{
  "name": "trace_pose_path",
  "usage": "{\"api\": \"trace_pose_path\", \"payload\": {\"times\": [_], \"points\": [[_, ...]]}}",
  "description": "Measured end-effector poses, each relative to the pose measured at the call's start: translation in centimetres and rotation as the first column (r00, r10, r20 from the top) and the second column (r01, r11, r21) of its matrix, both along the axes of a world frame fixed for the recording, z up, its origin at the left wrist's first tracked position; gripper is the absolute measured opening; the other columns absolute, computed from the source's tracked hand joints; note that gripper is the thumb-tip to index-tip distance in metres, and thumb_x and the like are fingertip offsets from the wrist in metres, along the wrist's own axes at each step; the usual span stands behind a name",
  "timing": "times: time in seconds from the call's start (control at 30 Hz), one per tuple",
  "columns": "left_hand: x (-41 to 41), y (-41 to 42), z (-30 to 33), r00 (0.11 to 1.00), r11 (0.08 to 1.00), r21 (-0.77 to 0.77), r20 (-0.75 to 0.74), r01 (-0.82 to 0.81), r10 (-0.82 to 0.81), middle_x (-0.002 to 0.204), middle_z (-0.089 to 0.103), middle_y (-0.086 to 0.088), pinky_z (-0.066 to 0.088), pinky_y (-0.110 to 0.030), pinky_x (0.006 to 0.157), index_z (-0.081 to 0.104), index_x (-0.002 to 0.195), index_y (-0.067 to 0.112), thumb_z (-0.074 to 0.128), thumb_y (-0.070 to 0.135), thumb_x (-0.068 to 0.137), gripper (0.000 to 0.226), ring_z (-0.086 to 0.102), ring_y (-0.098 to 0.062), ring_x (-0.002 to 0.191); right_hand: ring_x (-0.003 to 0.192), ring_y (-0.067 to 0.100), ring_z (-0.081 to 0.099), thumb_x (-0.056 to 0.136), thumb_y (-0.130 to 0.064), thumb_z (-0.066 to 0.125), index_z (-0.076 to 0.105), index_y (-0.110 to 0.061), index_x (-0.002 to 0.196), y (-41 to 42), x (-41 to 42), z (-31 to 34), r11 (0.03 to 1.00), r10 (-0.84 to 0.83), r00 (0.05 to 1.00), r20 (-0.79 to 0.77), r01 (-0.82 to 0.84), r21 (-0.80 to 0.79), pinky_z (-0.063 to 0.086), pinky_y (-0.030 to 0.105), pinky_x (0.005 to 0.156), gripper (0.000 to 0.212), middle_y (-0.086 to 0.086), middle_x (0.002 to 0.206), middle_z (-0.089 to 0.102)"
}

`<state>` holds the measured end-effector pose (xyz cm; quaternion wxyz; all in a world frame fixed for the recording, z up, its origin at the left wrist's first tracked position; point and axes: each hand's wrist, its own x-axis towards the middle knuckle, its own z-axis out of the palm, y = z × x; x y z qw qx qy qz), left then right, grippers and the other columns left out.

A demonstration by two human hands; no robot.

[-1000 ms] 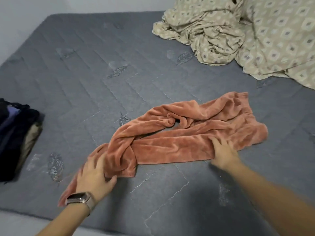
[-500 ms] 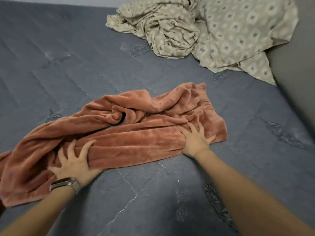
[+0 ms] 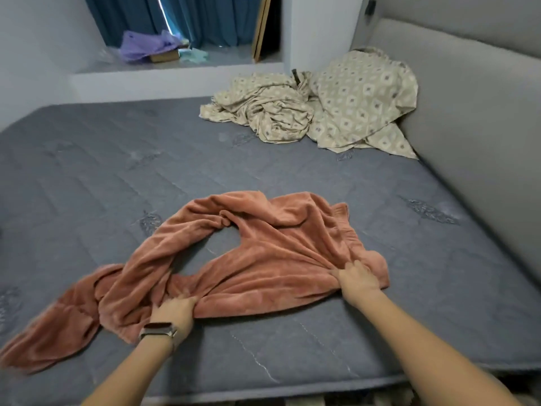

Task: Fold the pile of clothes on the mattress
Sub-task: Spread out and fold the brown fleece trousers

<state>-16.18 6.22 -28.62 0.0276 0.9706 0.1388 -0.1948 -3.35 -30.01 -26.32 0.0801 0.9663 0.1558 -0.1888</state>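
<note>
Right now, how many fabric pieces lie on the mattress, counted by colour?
Terracotta pink: 1, the fleece garment, gripped by the left hand and the right hand.
Beige patterned: 1 crumpled heap of bedding; how many pieces it holds cannot be told.
Total: 2 on the grey mattress.

I am looking into a home bedroom: a bare grey quilted mattress (image 3: 123, 171), a padded headboard (image 3: 468, 92), rumpled patterned bedding (image 3: 336, 109), and blue curtains (image 3: 205, 19) above a window ledge (image 3: 175, 68).
</note>
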Motion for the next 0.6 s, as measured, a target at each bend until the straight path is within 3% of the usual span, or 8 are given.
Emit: {"api": "trace_pose_path", "payload": {"times": [0.1, 0.3, 0.37, 0.47, 0.53, 0.6], "points": [[-2.6, -2.0, 0.5, 0.996, 0.998, 0.034, -0.076, 0.056, -0.053, 0.140, 0.050, -0.002, 0.041, -0.043, 0.103, 0.049, 0.130, 0.039, 0.029, 0.018, 0.094, 0.046, 0.054, -0.024, 0.122, 0.126, 0.029, 0.037, 0.098, -0.013, 0.035, 0.029, -0.046, 0.145, -2.2, -3.5, -0.4, 0.999, -0.033, 0.999, -0.026, 0.033, 0.007, 0.040, 0.040, 0.101, 0.058, 0.007, 0.136, 0.041], [-6.3, -4.5, 0.5, 0.981, 0.991, 0.064, -0.164, 0.117, -0.105, 0.158, 0.021, -0.007, 0.032, -0.052, 0.109, 0.042, 0.138, 0.044, 0.028, 0.017, 0.093, 0.053, 0.044, -0.025, 0.133, 0.121, 0.027, 0.037, 0.088, -0.008, 0.043, 0.026, -0.045, 0.147, -6.9, -8.2, 0.3, 0.976, -0.042, 0.986, -0.159, 0.075, 0.207, 0.039, 0.041, 0.104, 0.072, 0.003, 0.136, 0.042], [-7.1, -4.9, 0.6, 0.979, 0.990, 0.085, -0.178, 0.115, -0.099, 0.161, 0.008, -0.007, 0.026, -0.054, 0.112, 0.037, 0.140, 0.045, 0.026, 0.017, 0.094, 0.055, 0.037, -0.026, 0.138, 0.121, 0.024, 0.042, 0.081, -0.025, 0.052, 0.030, -0.041, 0.147, -8.1, -9.1, 0.3, 0.956, -0.037, 0.975, -0.220, 0.098, 0.275, 0.036, 0.035, 0.107, 0.072, 0.002, 0.137, 0.046], [-7.7, -5.6, 0.3, 0.974, 0.986, 0.114, -0.207, 0.119, -0.094, 0.161, -0.002, -0.008, 0.019, -0.058, 0.113, 0.026, 0.146, 0.044, 0.027, 0.013, 0.093, 0.061, 0.022, -0.026, 0.145, 0.130, 0.011, 0.045, 0.064, -0.061, 0.047, 0.044, -0.049, 0.135, -9.6, -9.9, 0.1, 0.901, -0.105, 0.966, -0.237, 0.193, 0.388, 0.034, 0.039, 0.109, 0.072, -0.015, 0.141, 0.050], [-7.6, -5.9, 0.3, 0.969, 0.985, 0.124, -0.231, 0.118, -0.087, 0.161, -0.006, -0.008, 0.016, -0.060, 0.113, 0.019, 0.149, 0.041, 0.026, 0.012, 0.094, 0.062, 0.013, -0.027, 0.147, 0.128, 0.007, 0.048, 0.075, -0.067, 0.050, 0.053, -0.052, 0.125, -9.9, -9.8, 0.3, 0.858, -0.202, 0.962, -0.183, 0.264, 0.441, 0.031, 0.040, 0.110, 0.052, -0.024, 0.132, 0.056], [-7.4, -5.8, 0.1, 0.969, 0.987, 0.120, -0.236, 0.104, -0.074, 0.161, -0.008, -0.008, 0.015, -0.061, 0.113, 0.016, 0.150, 0.040, 0.024, 0.015, 0.096, 0.060, 0.009, -0.028, 0.147, 0.123, 0.008, 0.053, 0.080, -0.067, 0.050, 0.061, -0.047, 0.115, -10.0, -9.1, 0.5, 0.751, -0.310, 0.942, -0.129, 0.326, 0.575, 0.032, 0.040, 0.107, 0.042, -0.023, 0.120, 0.063]]}}
